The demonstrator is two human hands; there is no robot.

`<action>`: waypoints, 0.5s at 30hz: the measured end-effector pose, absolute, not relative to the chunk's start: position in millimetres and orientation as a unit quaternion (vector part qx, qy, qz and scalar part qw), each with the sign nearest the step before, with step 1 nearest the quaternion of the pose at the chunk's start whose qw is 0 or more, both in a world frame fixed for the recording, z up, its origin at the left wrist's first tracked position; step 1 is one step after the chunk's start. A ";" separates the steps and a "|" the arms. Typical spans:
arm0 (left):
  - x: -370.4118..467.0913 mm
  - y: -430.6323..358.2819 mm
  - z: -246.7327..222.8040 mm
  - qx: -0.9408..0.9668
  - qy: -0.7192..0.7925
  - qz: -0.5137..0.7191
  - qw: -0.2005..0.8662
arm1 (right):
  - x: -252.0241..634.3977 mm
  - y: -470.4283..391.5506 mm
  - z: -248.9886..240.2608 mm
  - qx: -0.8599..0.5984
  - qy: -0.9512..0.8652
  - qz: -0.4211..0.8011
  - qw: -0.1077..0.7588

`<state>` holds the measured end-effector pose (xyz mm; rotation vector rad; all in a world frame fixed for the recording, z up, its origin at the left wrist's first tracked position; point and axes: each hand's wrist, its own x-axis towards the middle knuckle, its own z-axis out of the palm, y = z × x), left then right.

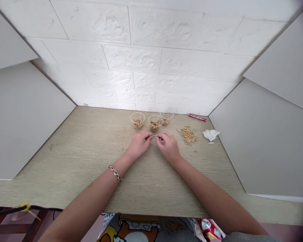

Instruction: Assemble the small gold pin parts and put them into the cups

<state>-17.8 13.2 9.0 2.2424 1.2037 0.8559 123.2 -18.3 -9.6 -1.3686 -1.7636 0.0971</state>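
Observation:
My left hand (140, 144) and my right hand (168, 147) meet over the middle of the table, each closed in a fingertip pinch. Between them is a thin gold-coloured metal pin (155, 135), with an end in each pinch; its finer shape is too small to make out. Just beyond the fingers stand three clear plastic cups: the left cup (130, 119), the middle cup (148, 121) and the right cup (172, 116). Small gold-coloured metal pieces lie in each. To the right of my right hand is a loose pile of gold pins (188, 135).
Tiny copper-coloured bits (122, 134) are scattered left of the cups. A red wrapped stick (197, 117) and a crumpled white tissue (210, 134) lie at the right. A white brick-patterned wall (146, 60) and grey side panels (267, 141) bound the wooden table (151, 188).

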 end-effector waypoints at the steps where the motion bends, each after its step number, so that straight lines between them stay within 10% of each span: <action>1: -18.0 13.1 8.7 0.818 0.430 0.310 0.222 | 123.2 -18.2 -9.4 -0.552 -0.708 0.040 0.439; 15: -21.8 14.5 4.3 0.865 0.377 0.293 0.155 | 128.0 -17.4 -9.7 -0.525 -0.724 0.089 0.440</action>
